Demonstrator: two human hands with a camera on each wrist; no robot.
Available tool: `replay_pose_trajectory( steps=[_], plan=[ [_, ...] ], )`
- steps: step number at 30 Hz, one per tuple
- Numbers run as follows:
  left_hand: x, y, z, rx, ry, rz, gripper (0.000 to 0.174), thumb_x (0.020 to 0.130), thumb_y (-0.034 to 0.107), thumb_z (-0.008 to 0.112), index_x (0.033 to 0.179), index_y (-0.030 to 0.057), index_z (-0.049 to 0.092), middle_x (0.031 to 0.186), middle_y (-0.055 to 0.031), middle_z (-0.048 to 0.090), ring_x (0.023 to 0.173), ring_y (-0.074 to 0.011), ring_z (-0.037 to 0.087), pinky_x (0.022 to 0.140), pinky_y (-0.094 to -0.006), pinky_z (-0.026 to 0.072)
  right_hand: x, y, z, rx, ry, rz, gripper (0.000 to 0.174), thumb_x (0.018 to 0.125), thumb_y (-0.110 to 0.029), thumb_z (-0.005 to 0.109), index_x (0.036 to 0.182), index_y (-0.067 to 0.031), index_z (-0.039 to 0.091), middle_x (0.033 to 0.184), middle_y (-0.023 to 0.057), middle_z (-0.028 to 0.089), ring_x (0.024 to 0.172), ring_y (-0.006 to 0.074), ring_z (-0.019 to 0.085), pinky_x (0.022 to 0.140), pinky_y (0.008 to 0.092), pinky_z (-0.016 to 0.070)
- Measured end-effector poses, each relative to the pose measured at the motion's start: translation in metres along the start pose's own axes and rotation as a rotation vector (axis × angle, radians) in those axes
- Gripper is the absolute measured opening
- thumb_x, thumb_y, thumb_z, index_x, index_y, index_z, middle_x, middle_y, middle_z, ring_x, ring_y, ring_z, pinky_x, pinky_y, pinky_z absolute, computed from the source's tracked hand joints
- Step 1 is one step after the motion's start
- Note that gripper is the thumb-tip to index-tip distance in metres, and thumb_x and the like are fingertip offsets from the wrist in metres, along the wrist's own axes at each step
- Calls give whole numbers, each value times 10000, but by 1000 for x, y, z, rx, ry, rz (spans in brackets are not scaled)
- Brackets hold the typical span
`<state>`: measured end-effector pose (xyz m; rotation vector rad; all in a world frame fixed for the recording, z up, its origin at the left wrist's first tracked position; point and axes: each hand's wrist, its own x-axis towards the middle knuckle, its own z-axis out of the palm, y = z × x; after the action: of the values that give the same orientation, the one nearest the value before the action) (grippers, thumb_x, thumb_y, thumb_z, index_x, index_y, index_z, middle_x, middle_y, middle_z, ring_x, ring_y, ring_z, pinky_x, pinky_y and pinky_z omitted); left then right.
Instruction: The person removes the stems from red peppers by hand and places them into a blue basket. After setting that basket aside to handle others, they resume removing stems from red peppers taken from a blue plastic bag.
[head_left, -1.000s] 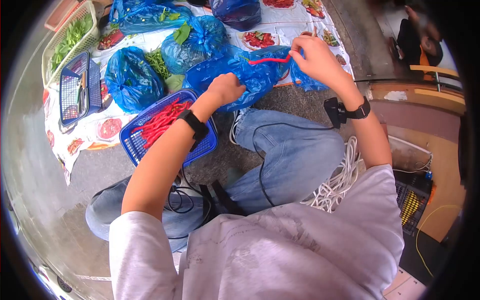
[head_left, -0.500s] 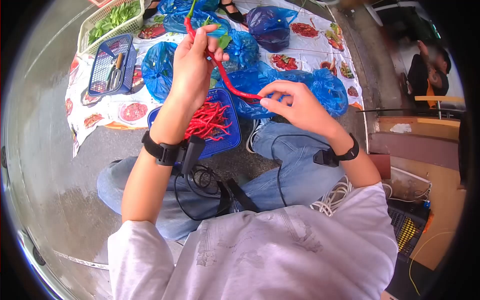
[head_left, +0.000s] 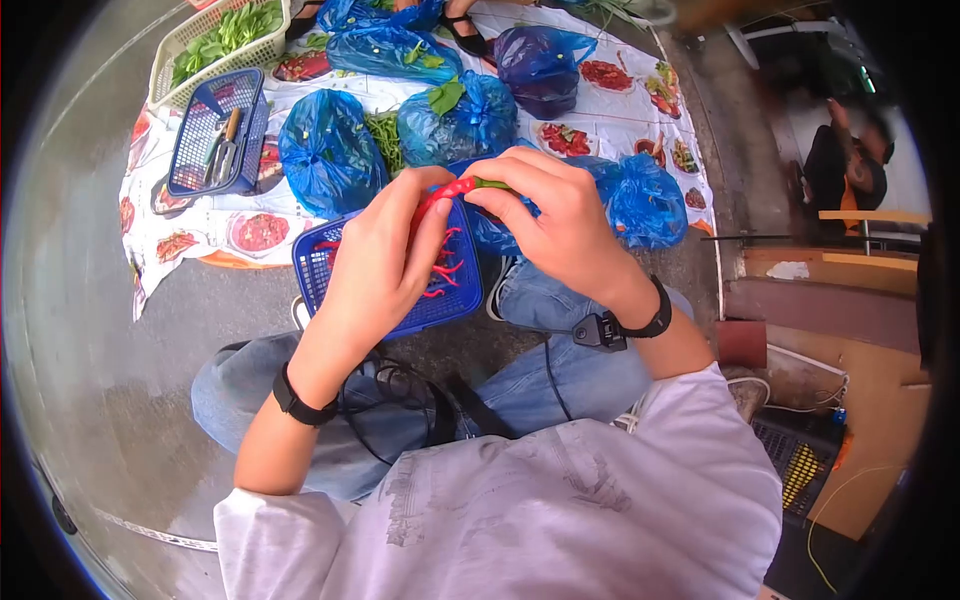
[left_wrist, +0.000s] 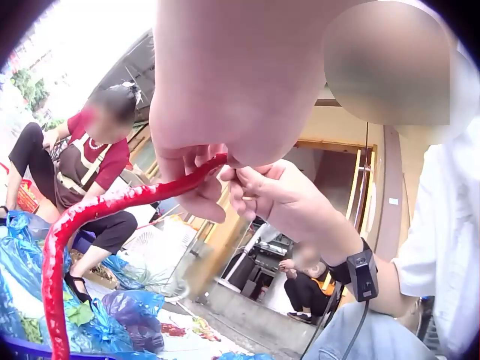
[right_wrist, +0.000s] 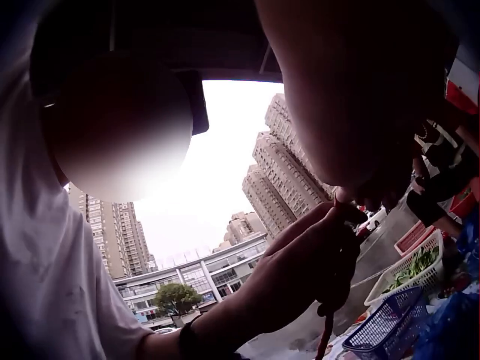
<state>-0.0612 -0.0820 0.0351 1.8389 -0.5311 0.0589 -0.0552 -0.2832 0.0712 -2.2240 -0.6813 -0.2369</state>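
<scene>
A long red chili pepper (head_left: 458,189) with a green stem (head_left: 491,184) is held between my two hands over the blue basket (head_left: 466,296). Thumb and fingers of my left hand (head_left: 378,245) grip the pepper close to its stem end. From the other side, my right hand (head_left: 565,218) pinches the green stem. In the left wrist view the pepper's long curved body (left_wrist: 124,198) trails down from the left hand. More red chilies (head_left: 446,268) lie in the basket, partly hidden by the left hand.
Blue plastic bags (head_left: 330,150) and a purple-blue bag (head_left: 541,72) stand on a printed cloth (head_left: 205,226). Left of them are a blue basket with tools (head_left: 196,185) and a cream basket of greens (head_left: 166,87). Another person (left_wrist: 96,161) sits beyond the cloth.
The right hand carried the pepper from the blue bag to the left hand. Then the left hand came down and the right hand moved from the tip to the stem.
</scene>
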Motion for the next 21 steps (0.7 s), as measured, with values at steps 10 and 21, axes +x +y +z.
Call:
replay_pose_trajectory(
  steps=[10, 21],
  plan=[
    [-1, -16, 10, 184, 75, 261, 254, 836, -43, 740, 1085, -2, 720, 995, -136, 722, 835, -256, 717, 709, -326, 568, -20, 9, 6, 465, -72, 460, 142, 930, -73, 711, 1022, 35, 717, 846, 108, 731, 673, 155, 686, 617, 285, 557],
    [-4, -14, 19, 380, 46, 445, 328, 759, -11, 774, 1076, -20, 688, 962, -108, 694, 809, -244, 682, 682, -352, 559, -27, 8, -1, 404, -73, 483, 152, 914, -77, 735, 970, 65, 733, 829, 86, 717, 676, 94, 660, 573, 250, 535]
  ],
)
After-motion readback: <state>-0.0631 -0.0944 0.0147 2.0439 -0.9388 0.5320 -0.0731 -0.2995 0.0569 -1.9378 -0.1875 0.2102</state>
